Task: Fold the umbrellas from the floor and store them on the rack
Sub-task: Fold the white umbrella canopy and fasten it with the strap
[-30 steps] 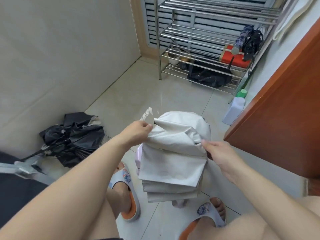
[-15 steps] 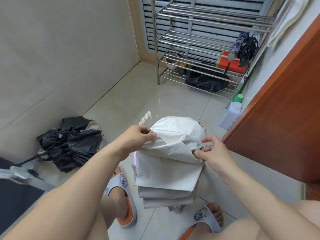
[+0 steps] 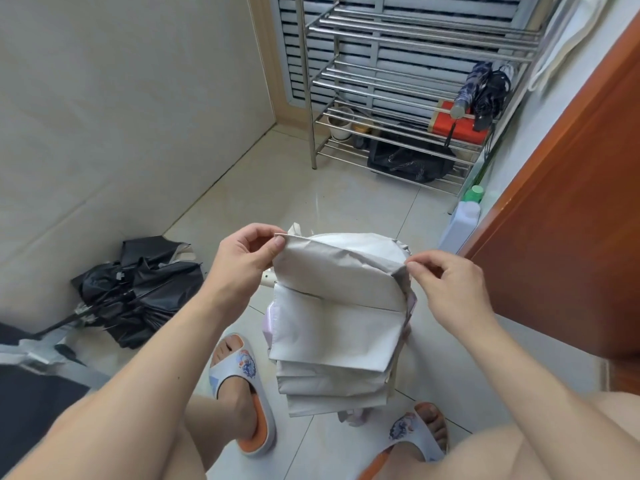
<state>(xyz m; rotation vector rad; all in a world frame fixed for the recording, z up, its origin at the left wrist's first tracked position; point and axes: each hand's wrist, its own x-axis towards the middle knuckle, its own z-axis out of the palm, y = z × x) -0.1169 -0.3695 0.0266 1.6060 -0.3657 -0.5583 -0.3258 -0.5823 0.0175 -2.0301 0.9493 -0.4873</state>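
Both hands pinching canopy fabric. Left hand (image 3: 242,259) holds the upper left corner of a panel between thumb and forefinger; right hand (image 3: 446,282) nips the opposite edge. White umbrella (image 3: 337,327) hangs between them over the floor, above my feet, pleats stacked flat below. Black umbrella (image 3: 138,292) lies crumpled by the left wall, not yet folded. Metal rack (image 3: 398,84) stands across the room, folded umbrellas (image 3: 485,88) on a shelf. Judgement: keep this panel taut, lay it square on the stack, edges aligned, before wrapping.

white umbrella (image 3: 337,327) half-folded, black umbrella (image 3: 138,292) floored
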